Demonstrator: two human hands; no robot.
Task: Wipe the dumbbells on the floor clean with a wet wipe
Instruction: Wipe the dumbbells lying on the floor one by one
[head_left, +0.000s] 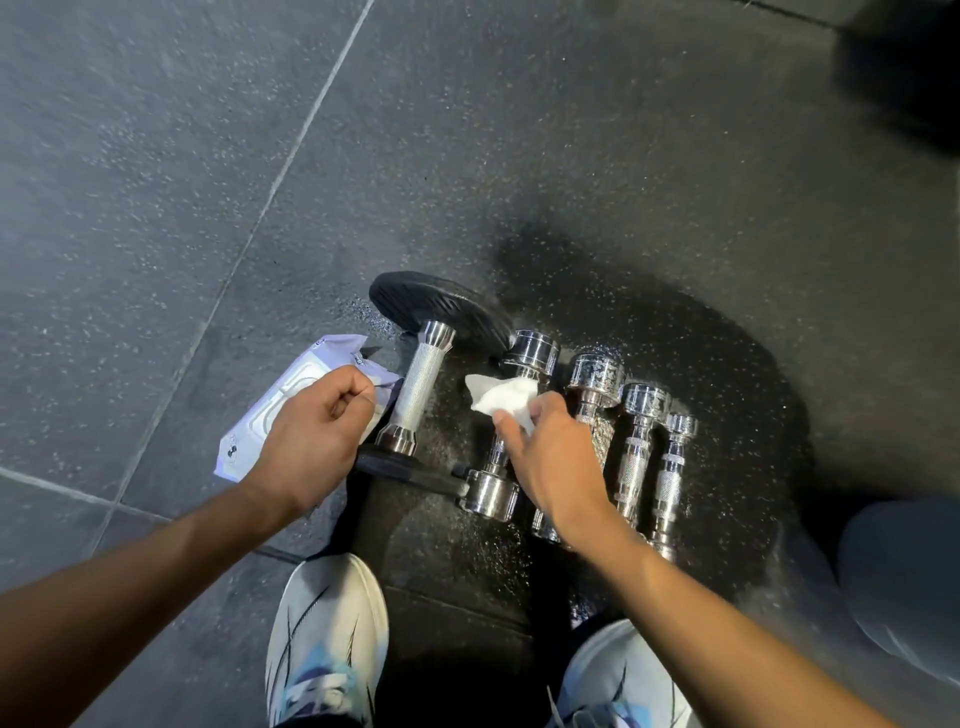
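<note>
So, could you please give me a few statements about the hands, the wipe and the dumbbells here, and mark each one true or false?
1. The right hand holds a white wipe. True.
2. The left hand grips a chrome dumbbell. False: it is at the wipes pack, fingers curled.
3. The largest dumbbell has black plates. True.
4. The chrome dumbbells stand upright. False: they lie side by side on the floor.
5. The wipes pack lies right of all the dumbbells. False: it lies to their left.

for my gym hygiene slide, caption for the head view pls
Right hand holds a wet wipe over chrome dumbbells while the left hand rests on the wipe pack.
</note>
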